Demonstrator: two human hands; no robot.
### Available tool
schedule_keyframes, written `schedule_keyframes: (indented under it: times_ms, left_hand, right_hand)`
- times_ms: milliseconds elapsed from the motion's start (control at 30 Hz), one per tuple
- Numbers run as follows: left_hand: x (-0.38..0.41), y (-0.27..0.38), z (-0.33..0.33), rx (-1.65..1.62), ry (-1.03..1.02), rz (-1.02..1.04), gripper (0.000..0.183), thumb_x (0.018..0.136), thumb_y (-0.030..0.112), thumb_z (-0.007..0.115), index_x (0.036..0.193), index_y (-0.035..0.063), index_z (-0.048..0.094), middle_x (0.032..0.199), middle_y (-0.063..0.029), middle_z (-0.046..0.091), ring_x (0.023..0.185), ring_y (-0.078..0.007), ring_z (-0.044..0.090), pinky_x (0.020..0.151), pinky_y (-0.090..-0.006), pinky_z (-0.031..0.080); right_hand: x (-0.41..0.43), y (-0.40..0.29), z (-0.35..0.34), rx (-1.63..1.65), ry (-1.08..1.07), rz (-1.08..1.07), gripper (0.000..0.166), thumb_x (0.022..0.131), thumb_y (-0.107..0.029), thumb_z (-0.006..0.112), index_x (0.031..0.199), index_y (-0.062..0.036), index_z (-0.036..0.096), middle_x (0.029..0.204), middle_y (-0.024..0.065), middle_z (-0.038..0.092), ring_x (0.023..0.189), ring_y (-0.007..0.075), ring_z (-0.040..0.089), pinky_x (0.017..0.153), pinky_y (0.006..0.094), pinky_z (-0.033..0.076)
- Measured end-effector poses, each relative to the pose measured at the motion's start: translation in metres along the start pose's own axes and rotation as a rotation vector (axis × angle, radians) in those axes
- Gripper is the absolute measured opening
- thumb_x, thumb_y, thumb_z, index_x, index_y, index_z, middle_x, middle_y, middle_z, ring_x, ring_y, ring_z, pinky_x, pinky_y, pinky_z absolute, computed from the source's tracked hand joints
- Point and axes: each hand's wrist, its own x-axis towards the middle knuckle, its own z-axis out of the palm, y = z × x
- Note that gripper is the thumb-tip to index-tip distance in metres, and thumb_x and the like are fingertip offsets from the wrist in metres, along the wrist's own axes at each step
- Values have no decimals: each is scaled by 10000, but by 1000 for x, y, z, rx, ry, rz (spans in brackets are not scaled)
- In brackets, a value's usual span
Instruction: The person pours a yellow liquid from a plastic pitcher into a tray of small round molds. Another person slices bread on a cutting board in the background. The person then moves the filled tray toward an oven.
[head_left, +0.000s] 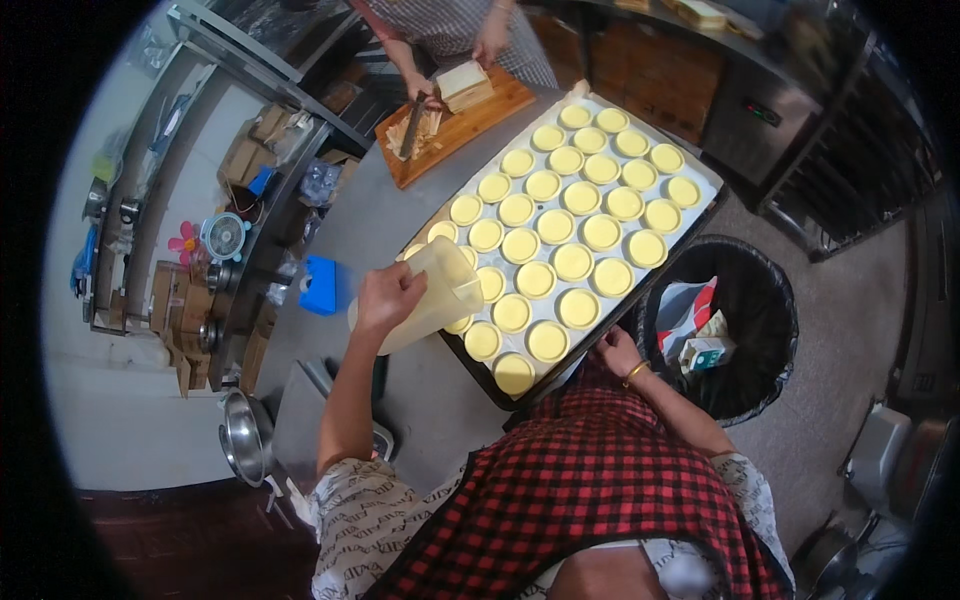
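My left hand (388, 296) grips a translucent plastic jug (442, 289), which is tilted with its mouth over the near left side of a baking tray (474, 375). Rows of small round pale-yellow tarts (556, 226) cover the tray on white baking paper. The jug hides a few tarts at the left edge. Down at the tray's near right edge is my right hand (619, 352), with a gold bracelet at the wrist. Its fingertips are partly hidden, so I cannot tell whether it grips the edge.
Across the metal table (352, 202), another person holds a knife (411, 127) by a bread loaf (463, 84) on a wooden board (510, 94). A black-lined bin (757, 337) stands right of the tray. At left are a blue box (320, 285), a steel bowl (246, 435) and shelves.
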Motion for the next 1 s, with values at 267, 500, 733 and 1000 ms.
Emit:
schedule_keyframes:
  times_ms: [267, 500, 733, 1000]
  left_hand:
    - [-1, -3, 1, 79, -49, -7, 282, 710, 259, 616, 660, -4, 526, 595, -182, 521, 520, -327, 506, 506, -374, 411]
    - [2, -2, 4, 99, -37, -2, 300, 702, 284, 616, 604, 20, 510, 565, -149, 540, 543, -335, 540, 512, -404, 423]
    - [3, -8, 9, 93, 3, 45, 320, 707, 304, 606, 594, 22, 504, 561, -144, 540, 529, -331, 532, 499, -406, 414]
    - [-5, -30, 3, -164, 17, -42, 309, 734, 221, 616, 585, -13, 479, 489, -104, 445, 438, -164, 390, 439, -322, 343]
  right_hand:
    - [-4, -13, -1, -40, -24, 39, 169, 779, -95, 523, 891, 32, 516, 722, 115, 595, 639, 188, 597, 604, 309, 478]
    - [-2, -8, 0, 8, -35, 53, 155, 779, -88, 521, 875, 33, 512, 731, 113, 592, 647, 187, 596, 612, 311, 483]
    - [5, 10, 0, -78, 0, 3, 163, 768, -120, 534, 845, 23, 521, 727, 122, 598, 679, 211, 601, 651, 321, 471]
    - [5, 16, 1, -10, -9, 0, 162, 775, -122, 531, 851, 21, 517, 751, 119, 597, 673, 203, 580, 653, 317, 454]
